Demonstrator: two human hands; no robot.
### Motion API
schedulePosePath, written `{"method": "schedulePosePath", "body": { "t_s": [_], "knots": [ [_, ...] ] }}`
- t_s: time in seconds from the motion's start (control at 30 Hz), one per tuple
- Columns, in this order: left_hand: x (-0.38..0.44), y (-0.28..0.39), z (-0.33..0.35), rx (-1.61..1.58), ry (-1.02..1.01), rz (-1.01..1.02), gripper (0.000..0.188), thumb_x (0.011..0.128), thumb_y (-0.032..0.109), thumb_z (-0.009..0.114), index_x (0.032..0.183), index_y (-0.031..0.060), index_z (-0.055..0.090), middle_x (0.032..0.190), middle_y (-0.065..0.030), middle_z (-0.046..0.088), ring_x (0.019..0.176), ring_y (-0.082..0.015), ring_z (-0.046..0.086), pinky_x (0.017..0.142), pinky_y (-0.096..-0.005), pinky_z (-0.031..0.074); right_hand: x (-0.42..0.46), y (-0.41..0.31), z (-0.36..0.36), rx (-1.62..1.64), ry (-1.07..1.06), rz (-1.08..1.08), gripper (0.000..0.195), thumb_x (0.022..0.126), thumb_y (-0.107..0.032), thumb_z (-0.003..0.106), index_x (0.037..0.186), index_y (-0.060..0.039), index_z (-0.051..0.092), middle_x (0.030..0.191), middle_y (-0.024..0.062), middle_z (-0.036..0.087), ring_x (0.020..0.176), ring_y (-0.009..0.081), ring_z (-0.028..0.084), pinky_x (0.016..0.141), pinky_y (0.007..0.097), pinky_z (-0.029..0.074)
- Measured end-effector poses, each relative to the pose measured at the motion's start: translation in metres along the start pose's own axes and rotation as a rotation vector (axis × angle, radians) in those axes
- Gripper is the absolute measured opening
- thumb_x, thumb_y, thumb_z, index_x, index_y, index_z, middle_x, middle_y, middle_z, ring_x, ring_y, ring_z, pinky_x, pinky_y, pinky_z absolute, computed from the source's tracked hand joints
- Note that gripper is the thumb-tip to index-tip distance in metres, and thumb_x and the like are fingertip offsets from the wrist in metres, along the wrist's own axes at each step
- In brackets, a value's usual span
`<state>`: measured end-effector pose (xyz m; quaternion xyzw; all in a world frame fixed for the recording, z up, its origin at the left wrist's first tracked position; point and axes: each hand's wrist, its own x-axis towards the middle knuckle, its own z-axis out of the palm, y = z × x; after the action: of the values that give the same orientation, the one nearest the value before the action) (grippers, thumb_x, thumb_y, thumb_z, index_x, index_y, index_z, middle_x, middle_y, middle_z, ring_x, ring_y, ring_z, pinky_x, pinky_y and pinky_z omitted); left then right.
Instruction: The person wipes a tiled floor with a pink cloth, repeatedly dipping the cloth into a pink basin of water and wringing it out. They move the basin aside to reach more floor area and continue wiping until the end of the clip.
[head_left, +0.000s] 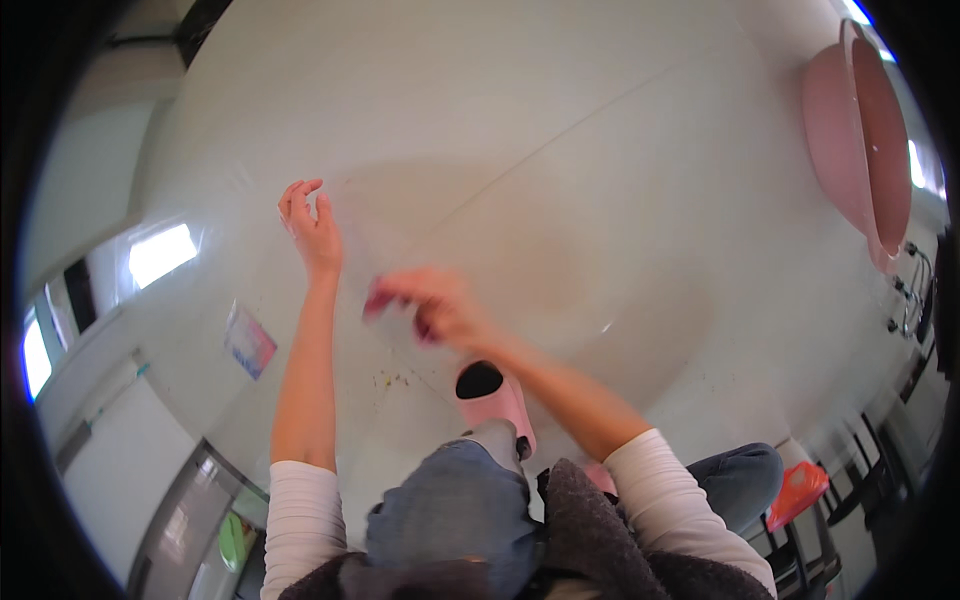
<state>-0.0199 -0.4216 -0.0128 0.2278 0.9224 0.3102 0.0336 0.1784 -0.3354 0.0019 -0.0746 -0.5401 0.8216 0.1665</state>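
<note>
My left hand (311, 229) is raised above the pale floor, its fingers loosely curled and apart, with nothing in them. Right of it and nearer to me, my right hand (439, 304) is blurred by motion. Dark pink material (379, 298) shows at its fingers and under its palm; whether it is a cloth or something else cannot be told. Small yellowish and dark crumbs (390, 380) lie on the floor below the hands. A flat packet, clear with pink and blue print (251, 343), lies left of my left forearm. My pink clog (495, 401) stands just below my right hand.
A large pink plastic tub (840, 142) is at the upper right, beside a metal rack with dark feet (911, 292). Lower right are a red plastic bag (799, 491) and dark chair or stool legs. A green object (234, 540) and a grey-framed cabinet or door are lower left.
</note>
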Motion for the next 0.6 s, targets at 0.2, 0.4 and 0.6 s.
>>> {"method": "schedulePosePath", "body": {
  "t_s": [0.2, 0.4, 0.6],
  "knots": [
    [-0.101, 0.011, -0.090, -0.148, 0.083, -0.243, 0.015, 0.086, 0.003, 0.053, 0.099, 0.0007, 0.060, 0.103, -0.0051, 0.058, 0.097, -0.0148, 0.052, 0.083, -0.0283, 0.045, 0.029, -0.031, -0.207, -1.008, 0.509, -0.271, 0.037, 0.087, -0.007, 0.045, 0.122, -0.0044, 0.057, 0.121, 0.0126, 0.058, 0.090, 0.0195, 0.059, 0.069, 0.0306, 0.047],
    [-0.195, -0.007, -0.135, -0.276, 0.095, -0.523, 0.015, 0.087, 0.005, 0.053, 0.099, 0.0004, 0.061, 0.099, -0.0046, 0.060, 0.092, -0.0136, 0.054, 0.082, -0.0272, 0.046, 0.028, 0.036, -0.143, -1.279, 0.464, -0.551, 0.027, 0.078, 0.002, 0.052, 0.099, -0.0040, 0.067, 0.102, 0.0114, 0.067, 0.099, 0.0273, 0.062, 0.087, 0.0357, 0.048],
    [-0.206, 0.015, -0.119, -0.473, -0.013, -0.592, 0.024, 0.089, 0.011, 0.055, 0.111, 0.0014, 0.058, 0.110, -0.0067, 0.057, 0.102, -0.0148, 0.051, 0.086, -0.0296, 0.046, -0.050, 0.092, 0.044, -0.607, 0.158, -0.268, 0.021, 0.082, 0.001, 0.049, 0.095, -0.0003, 0.066, 0.093, 0.0086, 0.066, 0.090, 0.0188, 0.062, 0.076, 0.0296, 0.048]
  ]
}}
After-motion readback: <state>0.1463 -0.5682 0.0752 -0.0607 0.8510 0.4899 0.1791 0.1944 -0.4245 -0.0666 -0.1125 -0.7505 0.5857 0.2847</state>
